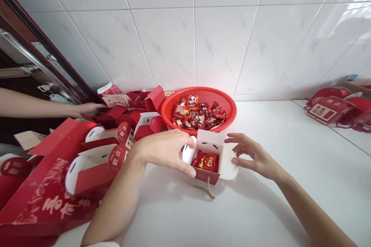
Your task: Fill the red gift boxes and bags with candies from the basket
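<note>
A small red gift box (209,178) with a white inside stands with its lid flaps raised on the white table. Red-wrapped candies (206,161) lie inside it, and a twisted rope handle (210,190) hangs at its front. My left hand (171,151) grips the box's left side, thumb toward the front and fingers by the left flap. At the right, my right hand (249,153) is open with fingers apart, its thumb touching the white rounded flap (228,164). Just behind the box sits a red plastic basket (231,112) of wrapped candies (199,115).
Several open red boxes (95,170) crowd the left side, with a large red bag (46,197) among them. Another person's hand (89,109) reaches in there beside the door (17,58). Closed red boxes (332,110) stand far right. A tiled wall (223,46) bounds the back.
</note>
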Available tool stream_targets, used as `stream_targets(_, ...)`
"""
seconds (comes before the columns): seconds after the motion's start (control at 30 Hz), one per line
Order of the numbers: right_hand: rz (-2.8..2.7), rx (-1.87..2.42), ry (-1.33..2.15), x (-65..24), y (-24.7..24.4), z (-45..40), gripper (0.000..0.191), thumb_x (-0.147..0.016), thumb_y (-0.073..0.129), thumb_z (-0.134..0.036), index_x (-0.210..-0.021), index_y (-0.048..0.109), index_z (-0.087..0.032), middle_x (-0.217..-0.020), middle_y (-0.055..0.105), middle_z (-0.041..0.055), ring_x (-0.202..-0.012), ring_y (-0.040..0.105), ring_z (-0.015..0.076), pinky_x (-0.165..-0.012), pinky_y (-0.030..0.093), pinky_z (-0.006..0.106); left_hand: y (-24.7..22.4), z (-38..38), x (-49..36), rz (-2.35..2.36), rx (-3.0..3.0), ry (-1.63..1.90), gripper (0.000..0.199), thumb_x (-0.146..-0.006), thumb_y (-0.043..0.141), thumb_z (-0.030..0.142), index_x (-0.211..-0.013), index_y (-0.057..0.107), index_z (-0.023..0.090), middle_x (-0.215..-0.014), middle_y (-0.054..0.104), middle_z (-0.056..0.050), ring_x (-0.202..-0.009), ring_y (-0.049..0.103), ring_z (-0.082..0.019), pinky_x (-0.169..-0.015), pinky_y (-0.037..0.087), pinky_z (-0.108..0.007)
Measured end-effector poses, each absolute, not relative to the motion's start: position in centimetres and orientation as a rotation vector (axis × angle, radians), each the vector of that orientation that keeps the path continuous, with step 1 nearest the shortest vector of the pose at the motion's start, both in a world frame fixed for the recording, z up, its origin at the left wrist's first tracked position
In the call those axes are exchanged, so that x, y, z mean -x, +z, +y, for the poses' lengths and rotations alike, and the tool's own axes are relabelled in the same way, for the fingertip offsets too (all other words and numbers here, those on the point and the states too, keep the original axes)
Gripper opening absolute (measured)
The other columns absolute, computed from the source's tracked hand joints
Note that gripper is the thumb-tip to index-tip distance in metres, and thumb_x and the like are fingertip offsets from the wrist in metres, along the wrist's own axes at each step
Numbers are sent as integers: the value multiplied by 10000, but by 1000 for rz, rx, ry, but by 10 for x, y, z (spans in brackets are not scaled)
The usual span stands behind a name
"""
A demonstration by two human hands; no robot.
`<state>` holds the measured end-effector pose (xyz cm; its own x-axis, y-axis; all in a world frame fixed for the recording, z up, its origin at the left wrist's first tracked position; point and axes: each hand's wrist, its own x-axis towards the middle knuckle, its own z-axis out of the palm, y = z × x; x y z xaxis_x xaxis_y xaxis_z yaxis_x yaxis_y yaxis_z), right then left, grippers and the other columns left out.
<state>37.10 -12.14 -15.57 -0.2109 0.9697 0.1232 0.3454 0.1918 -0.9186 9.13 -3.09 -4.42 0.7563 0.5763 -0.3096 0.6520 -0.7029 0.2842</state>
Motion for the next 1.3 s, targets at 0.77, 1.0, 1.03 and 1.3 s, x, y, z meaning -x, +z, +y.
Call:
stream_targets(0.77,-1991,1061,976,-353,-164,-134,476,-979,524,-498,-1393,615,-280,-1612,386,134,-1453,418,346,-1125,411,516,-61,-39,-119,1131,-2671,-207,320,-754,710,334,-883,433,238,-830,611,-9,-739,613,-231,-561,344,-299)
stream_targets(1.0,-1931,1058,900,-350,-168,-132,597,-944,597,-502,-1488,489,-282,-1592,415,151,-1484,366,355,-1160,357,562,-61,-40,-125,962,-2614,-152,314,-768,690,259,-995,474,236,-810,623,26,-718,614,-201,-588,355,-284)
stream_targets(1.03,-1909,1064,919,-351,-169,-132,610,-938,612,-508,-1488,483,-280,-1578,435,151,-1467,392,349,-1158,365,552,-61,-40,-126,921,-2591,-166,283,-776,701,291,-959,494,232,-824,632,19,-740,616,-201,-601,364,-281)
stream_targets(1.3,-1782,956,1154,-362,-177,-125,733,-893,608,-671,-1485,465,-262,-1538,481,151,-1387,482,338,-1148,387,549,-65,-26,-120,744,-2445,-176,139,-886,520,209,-820,642,200,-826,695,-11,-723,618,-164,-607,389,-264)
